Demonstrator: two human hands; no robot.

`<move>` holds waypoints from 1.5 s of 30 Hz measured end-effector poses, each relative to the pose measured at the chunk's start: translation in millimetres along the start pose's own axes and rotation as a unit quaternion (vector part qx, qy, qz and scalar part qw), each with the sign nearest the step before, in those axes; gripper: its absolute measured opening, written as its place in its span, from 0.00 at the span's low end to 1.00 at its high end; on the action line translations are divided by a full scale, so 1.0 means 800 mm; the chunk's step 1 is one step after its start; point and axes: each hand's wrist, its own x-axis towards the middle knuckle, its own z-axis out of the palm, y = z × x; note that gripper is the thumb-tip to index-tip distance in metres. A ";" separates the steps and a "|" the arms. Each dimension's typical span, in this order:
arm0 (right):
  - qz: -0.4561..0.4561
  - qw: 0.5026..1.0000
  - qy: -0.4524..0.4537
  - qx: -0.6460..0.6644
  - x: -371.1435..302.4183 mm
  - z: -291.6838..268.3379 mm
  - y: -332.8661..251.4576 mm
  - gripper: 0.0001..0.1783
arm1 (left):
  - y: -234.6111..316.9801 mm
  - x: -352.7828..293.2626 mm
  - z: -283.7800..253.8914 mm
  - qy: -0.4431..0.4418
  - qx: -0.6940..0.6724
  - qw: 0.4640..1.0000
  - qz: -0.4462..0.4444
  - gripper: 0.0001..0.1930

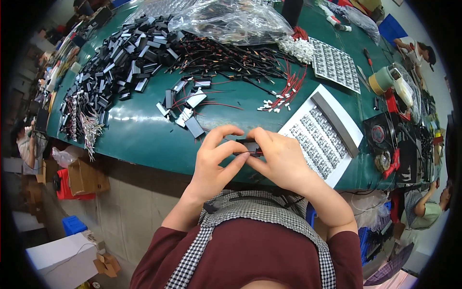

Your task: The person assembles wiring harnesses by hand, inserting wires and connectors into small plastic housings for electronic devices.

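Note:
Between my two hands, near the table's front edge, is a small black plastic case with a bit of red at its right end. My left hand pinches its left side between thumb and fingers. My right hand grips the right side, fingertips on top and thumb below. My fingers cover much of the case. Just beyond my left hand lie several similar black cases with thin red wires. To the right of my right hand is a white sheet with rows of small circuit boards.
A heap of black cases fills the far left of the green table. Cable bundles lie under clear plastic bags. Red wires with white connectors, another board panel and tape rolls sit farther right.

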 end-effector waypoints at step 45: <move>0.292 0.932 -0.015 -0.214 0.135 0.022 0.208 0.25 | -0.348 0.032 -0.300 0.145 0.512 0.813 -0.237 0.14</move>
